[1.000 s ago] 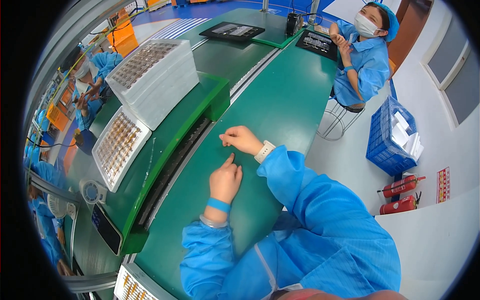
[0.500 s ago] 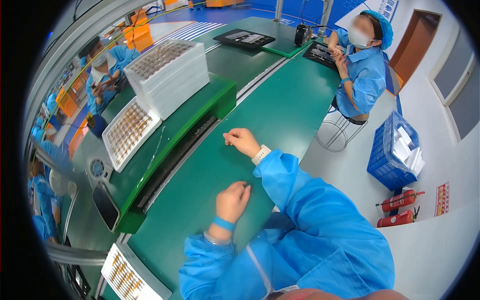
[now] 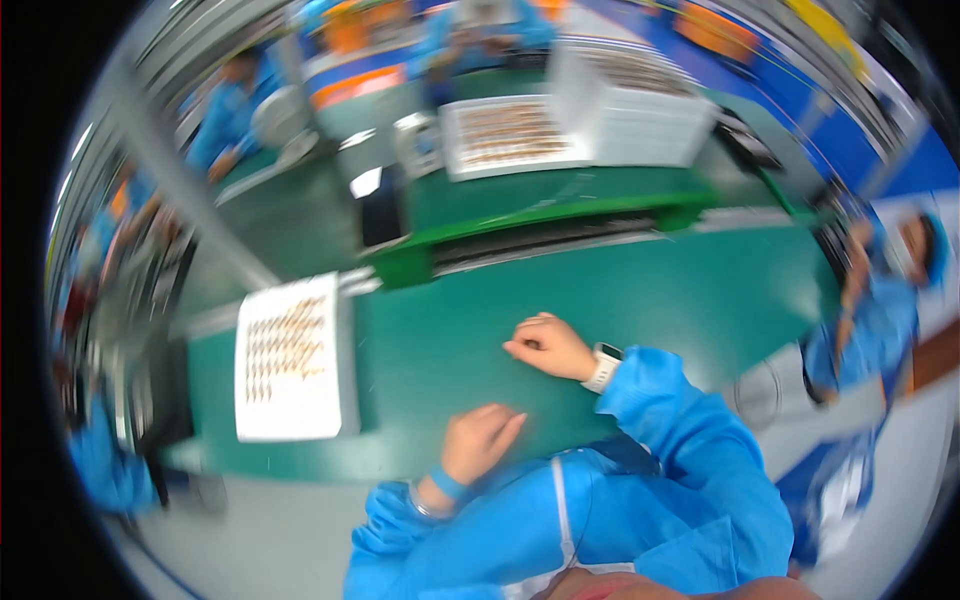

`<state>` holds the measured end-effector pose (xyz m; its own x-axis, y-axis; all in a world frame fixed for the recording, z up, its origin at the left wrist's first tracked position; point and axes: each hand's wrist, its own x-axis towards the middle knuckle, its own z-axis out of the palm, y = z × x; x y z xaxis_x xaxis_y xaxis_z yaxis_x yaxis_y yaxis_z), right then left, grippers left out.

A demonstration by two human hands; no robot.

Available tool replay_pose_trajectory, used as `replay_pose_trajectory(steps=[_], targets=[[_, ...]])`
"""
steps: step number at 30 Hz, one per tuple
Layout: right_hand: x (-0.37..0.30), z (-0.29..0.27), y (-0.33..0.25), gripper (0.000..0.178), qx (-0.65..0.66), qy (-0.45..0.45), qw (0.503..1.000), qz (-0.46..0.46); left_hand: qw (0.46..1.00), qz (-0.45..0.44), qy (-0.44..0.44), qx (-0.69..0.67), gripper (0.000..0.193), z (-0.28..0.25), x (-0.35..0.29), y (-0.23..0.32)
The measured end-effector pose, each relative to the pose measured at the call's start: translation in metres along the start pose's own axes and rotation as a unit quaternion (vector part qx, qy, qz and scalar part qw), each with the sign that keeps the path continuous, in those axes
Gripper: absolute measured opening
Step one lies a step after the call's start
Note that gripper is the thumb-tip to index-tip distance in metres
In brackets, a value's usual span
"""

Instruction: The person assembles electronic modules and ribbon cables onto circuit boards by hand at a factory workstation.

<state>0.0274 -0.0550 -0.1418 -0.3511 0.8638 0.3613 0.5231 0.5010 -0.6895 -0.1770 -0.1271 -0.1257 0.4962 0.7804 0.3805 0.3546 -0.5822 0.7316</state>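
Observation:
My right hand (image 3: 550, 345) is over the middle of the green tabletop (image 3: 430, 350), its fingers curled inward. A dark hollow shows between the fingers, and whatever may be inside is too blurred to make out. Nearer to me, my left hand (image 3: 480, 442) rests at the front part of the table with its fingers loosely folded and the thumb along them; nothing shows in it. A white foam tray (image 3: 292, 422) of small brown-gold parts in rows lies to the left of both hands.
Beyond a raised green shelf (image 3: 560, 205) stand another tray (image 3: 575, 157) of parts and a stack of white trays (image 3: 650, 125). A phone (image 3: 382, 215) and a small white fan (image 3: 418, 145) are beside them. A co-worker (image 3: 865, 310) sits at the right.
The view has swung left, bringing the whole left foam tray into sight and shifting the co-worker to the right rim. Both hands keep nearly the same curled pose.

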Motion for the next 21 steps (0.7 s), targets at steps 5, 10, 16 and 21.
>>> replay_pose_trajectory(steps=[5, 10, 16, 21], targets=[[0.037, 0.023, -0.011, 0.024, 0.057, -0.082, 0.995, 0.009, 0.977, -0.052, 0.203, 0.032, 0.011, -0.085, -0.040, 0.004], [0.071, 0.043, -0.019, 0.023, 0.111, -0.090, 0.989, 0.029, 0.834, -0.143, 0.529, 0.062, 0.023, -0.183, -0.090, -0.003], [0.068, 0.037, -0.006, 0.022, 0.167, -0.062, 0.980, 0.093, 0.599, -0.217, 0.725, -0.260, 0.039, -0.307, -0.164, -0.092], [0.074, 0.039, -0.009, 0.021, 0.144, -0.070, 0.981, 0.105, 0.445, -0.276, 0.784, -0.334, 0.074, -0.394, -0.222, -0.204]])
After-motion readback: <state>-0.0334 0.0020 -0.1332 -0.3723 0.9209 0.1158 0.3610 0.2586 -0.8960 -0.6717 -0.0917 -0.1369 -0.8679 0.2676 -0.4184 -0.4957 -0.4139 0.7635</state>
